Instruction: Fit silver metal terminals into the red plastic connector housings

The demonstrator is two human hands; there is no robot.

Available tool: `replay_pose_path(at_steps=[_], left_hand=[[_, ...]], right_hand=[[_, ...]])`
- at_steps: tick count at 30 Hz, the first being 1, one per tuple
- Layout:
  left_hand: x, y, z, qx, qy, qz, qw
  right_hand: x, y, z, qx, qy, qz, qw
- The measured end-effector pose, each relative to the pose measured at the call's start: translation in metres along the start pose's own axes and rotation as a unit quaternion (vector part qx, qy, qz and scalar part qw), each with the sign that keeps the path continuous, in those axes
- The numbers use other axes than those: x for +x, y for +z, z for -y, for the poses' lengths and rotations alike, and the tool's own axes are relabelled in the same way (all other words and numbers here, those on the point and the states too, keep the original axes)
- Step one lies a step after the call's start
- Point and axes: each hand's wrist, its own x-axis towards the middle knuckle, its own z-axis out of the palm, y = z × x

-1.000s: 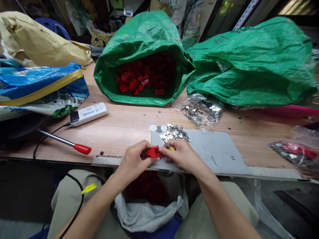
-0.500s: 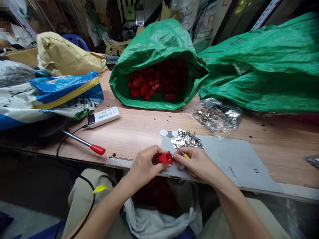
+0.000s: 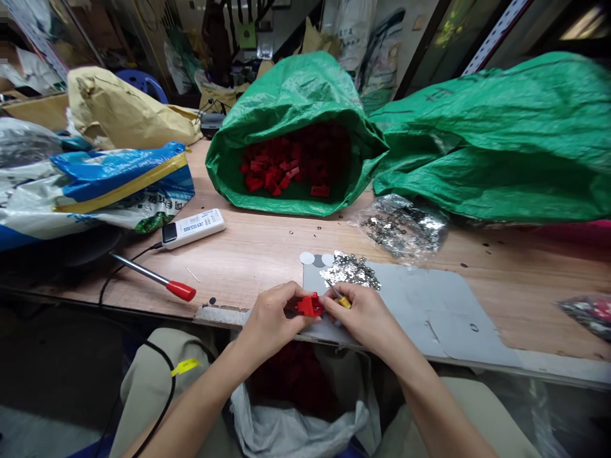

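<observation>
My left hand [image 3: 273, 313] is closed on a small red plastic part [image 3: 309, 305] over the front edge of the grey mat [image 3: 410, 299]. Close against the part's right side is my right hand [image 3: 356, 312], shut around a small screwdriver-like tool with a yellow handle [image 3: 344, 303] and a thin metal shaft pointing up and left. Its fingertips meet the red part; whether they also pinch a small metal piece is too small to tell. Just behind the hands lies a heap of small silvery metal pieces [image 3: 356, 270].
Behind stands a green sack [image 3: 296, 83] of red parts, with another green sack [image 3: 501, 133] to its right. A clear bag of metal pieces [image 3: 405, 229], a white power bank [image 3: 193, 228] and a red-handled lever [image 3: 180, 290] lie around. Below the table edge, a white sack [image 3: 300, 426] holds red parts.
The view has shifted slightly, so most things sit a little further left. My right fingers have moved closer against the red part; both holds stay the same.
</observation>
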Motion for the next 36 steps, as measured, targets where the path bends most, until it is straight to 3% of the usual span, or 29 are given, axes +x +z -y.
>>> replay_pose_path(at_steps=[6, 11, 17, 23, 36], left_hand=[[-0.001, 0.0, 0.001, 0.053, 0.024, 0.009, 0.998], [-0.001, 0.0, 0.002, 0.12, 0.106, 0.02, 0.987], [0.002, -0.001, -0.001, 0.132, 0.118, 0.038, 0.983], [0.001, -0.001, 0.001, 0.146, 0.123, 0.044, 0.981], [0.002, -0.001, -0.003, 0.186, 0.14, 0.045, 0.971]], right_hand=[[-0.01, -0.023, -0.001, 0.084, -0.012, 0.067, 0.994], [-0.02, -0.044, -0.008, 0.018, -0.059, 0.131, 0.989], [-0.023, -0.038, -0.018, 0.014, -0.049, 0.146, 0.988], [-0.024, -0.037, -0.015, 0.035, -0.068, 0.132, 0.988], [-0.014, -0.039, -0.014, 0.057, -0.074, 0.173, 0.981]])
